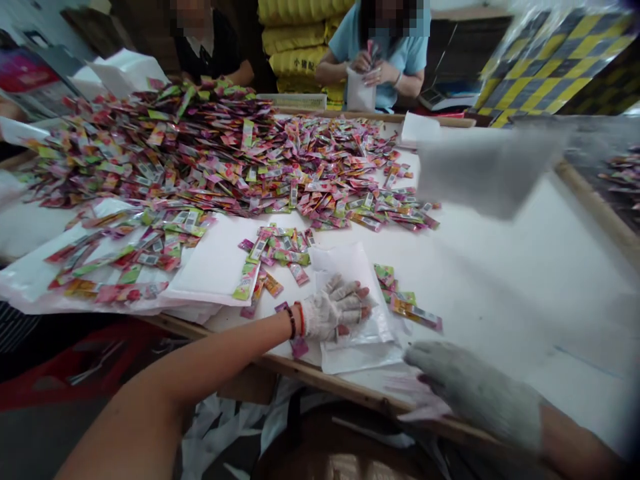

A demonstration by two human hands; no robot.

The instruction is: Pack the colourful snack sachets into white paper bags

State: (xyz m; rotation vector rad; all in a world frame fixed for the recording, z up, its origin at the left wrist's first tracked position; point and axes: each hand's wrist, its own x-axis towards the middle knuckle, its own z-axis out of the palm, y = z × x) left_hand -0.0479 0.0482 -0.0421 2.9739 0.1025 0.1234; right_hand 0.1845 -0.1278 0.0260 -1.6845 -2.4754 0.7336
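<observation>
My left hand [337,310], in a white glove with bare fingertips, lies spread on a white padded bag [350,263] near the table's front edge. To its right is my right hand [455,380], gloved and blurred, with its fingers toward a pinkish strip of film [417,393] at the edge; whether it grips anything is unclear. A blurred white bag [475,167] hangs in the air over the table's right side, touched by neither hand. Small colourful sachets [415,310] lie just right of the bag under my left hand.
A big heap of sachets [200,147] covers the back left. More sachets [135,260] rest on white bags at the front left. Across the table, a person in blue [380,67] holds a white bag, and another person [213,50] sits in black. A wooden rim [600,213] borders the right.
</observation>
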